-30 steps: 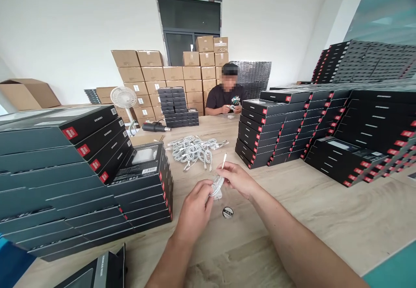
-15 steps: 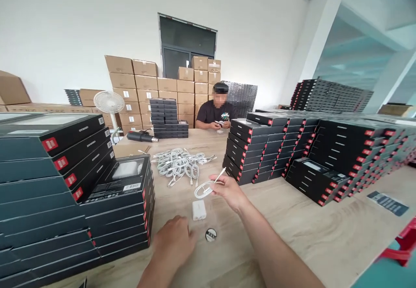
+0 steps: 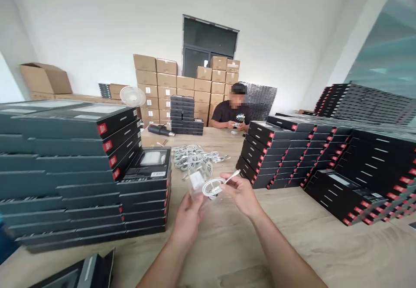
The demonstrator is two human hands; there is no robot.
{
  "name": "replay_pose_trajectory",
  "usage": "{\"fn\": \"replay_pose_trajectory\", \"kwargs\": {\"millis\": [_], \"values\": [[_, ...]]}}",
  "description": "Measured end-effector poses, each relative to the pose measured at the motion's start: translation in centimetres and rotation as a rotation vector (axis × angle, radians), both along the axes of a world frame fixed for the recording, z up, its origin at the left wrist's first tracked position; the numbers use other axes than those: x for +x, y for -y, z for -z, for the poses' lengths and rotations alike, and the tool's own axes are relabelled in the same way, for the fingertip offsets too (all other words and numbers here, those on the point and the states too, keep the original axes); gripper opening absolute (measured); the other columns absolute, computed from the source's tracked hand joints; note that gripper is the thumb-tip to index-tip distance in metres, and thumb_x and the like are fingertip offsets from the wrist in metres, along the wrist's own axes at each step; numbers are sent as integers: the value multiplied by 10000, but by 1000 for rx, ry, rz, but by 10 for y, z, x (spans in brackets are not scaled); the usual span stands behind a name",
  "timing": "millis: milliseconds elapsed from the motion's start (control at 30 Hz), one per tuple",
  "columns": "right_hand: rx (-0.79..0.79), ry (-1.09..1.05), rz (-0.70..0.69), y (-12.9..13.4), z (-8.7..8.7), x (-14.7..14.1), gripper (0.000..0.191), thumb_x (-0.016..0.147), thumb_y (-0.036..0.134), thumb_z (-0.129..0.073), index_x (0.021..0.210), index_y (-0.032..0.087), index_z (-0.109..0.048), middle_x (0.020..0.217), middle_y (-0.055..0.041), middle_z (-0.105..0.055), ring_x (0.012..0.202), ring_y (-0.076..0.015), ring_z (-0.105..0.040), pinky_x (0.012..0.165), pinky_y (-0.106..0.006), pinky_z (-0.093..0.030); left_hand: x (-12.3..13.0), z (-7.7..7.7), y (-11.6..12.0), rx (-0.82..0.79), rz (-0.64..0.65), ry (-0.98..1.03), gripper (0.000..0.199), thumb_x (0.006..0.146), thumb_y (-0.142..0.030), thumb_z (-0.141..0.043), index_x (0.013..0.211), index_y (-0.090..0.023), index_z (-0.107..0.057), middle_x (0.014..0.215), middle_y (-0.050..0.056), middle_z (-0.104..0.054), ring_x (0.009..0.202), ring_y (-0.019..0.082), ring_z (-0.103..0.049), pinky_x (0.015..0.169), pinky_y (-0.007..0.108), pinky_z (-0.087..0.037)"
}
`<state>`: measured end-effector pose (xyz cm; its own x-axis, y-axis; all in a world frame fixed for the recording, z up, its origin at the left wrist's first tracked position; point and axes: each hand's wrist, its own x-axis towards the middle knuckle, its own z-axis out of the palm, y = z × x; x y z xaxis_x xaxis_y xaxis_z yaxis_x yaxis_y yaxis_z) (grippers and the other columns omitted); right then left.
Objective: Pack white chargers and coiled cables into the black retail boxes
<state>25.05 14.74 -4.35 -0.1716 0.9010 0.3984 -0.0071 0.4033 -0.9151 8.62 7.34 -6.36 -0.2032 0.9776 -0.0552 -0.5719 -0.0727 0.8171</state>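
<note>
My left hand [image 3: 189, 213] is closed on the edge of a clear plastic package, lifted off the table. In it lies a white block [image 3: 196, 179] that looks like a power adapter. Between thumb and fingers of my right hand [image 3: 239, 194] is a coiled white cable [image 3: 209, 188], its connector end sticking out up and right. The coil is in front of the package's right part; whether they touch I cannot tell. Beyond my hands lies a tangled heap of similar white cables [image 3: 191, 157].
Black boxes stand in tall stacks at left [image 3: 143, 210] and right [image 3: 260, 153]. An open black box [image 3: 81, 275] lies at the near left. Farther back are a heat gun [image 3: 160, 130], a fan [image 3: 132, 96], cartons [image 3: 188, 83] and a seated person [image 3: 229, 112] holding something small.
My left hand has picked up the clear package with the white block from the table and brought it beside the coiled cable. The view has turned left.
</note>
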Motion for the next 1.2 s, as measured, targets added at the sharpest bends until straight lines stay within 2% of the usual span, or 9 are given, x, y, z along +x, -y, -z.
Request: {"fn": "replay_pose_trajectory", "kwargs": {"millis": [133, 233, 500, 567, 633, 767, 867, 1000, 1200], "values": [[219, 170, 26, 5, 1, 0, 257, 762, 297, -782, 1019, 285, -790, 1080, -59, -698, 1028, -257, -631, 980, -420, -467, -2, -4, 1, 62, 24, 206, 402, 689, -288, -841, 1029, -219, -638, 1189, 71, -720, 1085, 246, -681, 906, 414, -561], [313, 239, 56, 9, 2, -2, 223, 822, 288, -728, 1038, 288, -782, 1094, -73, -679, 1046, -265, -634, 983, -433, -473, -4, -7, 3, 42, 36, 305, 359, 711, -230, -806, 1021, -221, -625, 1161, 68, -728, 1055, 239, -692, 913, 429, -560], [490, 520, -140, 26, -3, -7, 297, 884, 200, -586, 1106, 306, -751, 1091, -86, -672, 1077, -269, -592, 965, -439, -480, -3, 1, 5, 38, -45, 162, 489, 600, -309, -894, 981, -193, -610, 925, 52, -755, 837, 210, -717, 738, 324, -554], [435, 463, -160, 23, -2, -6, 288, 885, 214, -568, 1093, 295, -750, 1120, -77, -675, 1117, -270, -577, 1018, -458, -443, -5, 5, 3, 39, -62, 136, 520, 597, -319, -898, 1001, -199, -594, 930, 48, -755, 836, 211, -720, 739, 326, -551], [271, 326, -120, 18, 1, -4, 242, 892, 286, -578, 1067, 276, -743, 1123, -68, -682, 1111, -266, -589, 1026, -461, -439, -7, 9, 1, 43, -66, 105, 542, 603, -333, -893, 1024, -205, -577, 934, 47, -757, 856, 222, -723, 763, 346, -554], [-226, 141, -182, 13, 6, -3, 393, 792, 464, -732, 1116, 244, -704, 1132, -76, -694, 1034, -265, -634, 873, -408, -531, -8, 13, -2, 63, -52, 35, 567, 596, -365, -885, 1033, -205, -561, 925, 60, -764, 870, 242, -726, 790, 374, -554], [-433, 55, -294, 16, 7, -4, 497, 697, 466, -824, 1121, 240, -697, 1131, -71, -698, 1012, -255, -647, 776, -346, -549, -7, 14, -3, 77, -64, -30, 536, 612, -368, -868, 1025, -205, -568, 923, 65, -767, 870, 244, -724, 786, 366, -549], [-433, 24, -301, 19, 12, -12, 489, 676, 444, -841, 1082, 218, -687, 980, -50, -706, 883, -207, -651, 693, -288, -518, -8, 14, -3, 87, -111, -129, 485, 605, -290, -860, 1002, -198, -597, 890, 54, -768, 805, 216, -709, 753, 325, -536], [-166, 63, -185, 18, 28, -32, 388, 759, 447, -740, 1046, 216, -619, 755, 8, -639, 669, -159, -574, 597, -274, -461, -10, 13, -5, 45, -169, -187, 428, 598, -216, -816, 964, -201, -595, 808, 25, -760, 749, 196, -690, 725, 299, -519]]}}
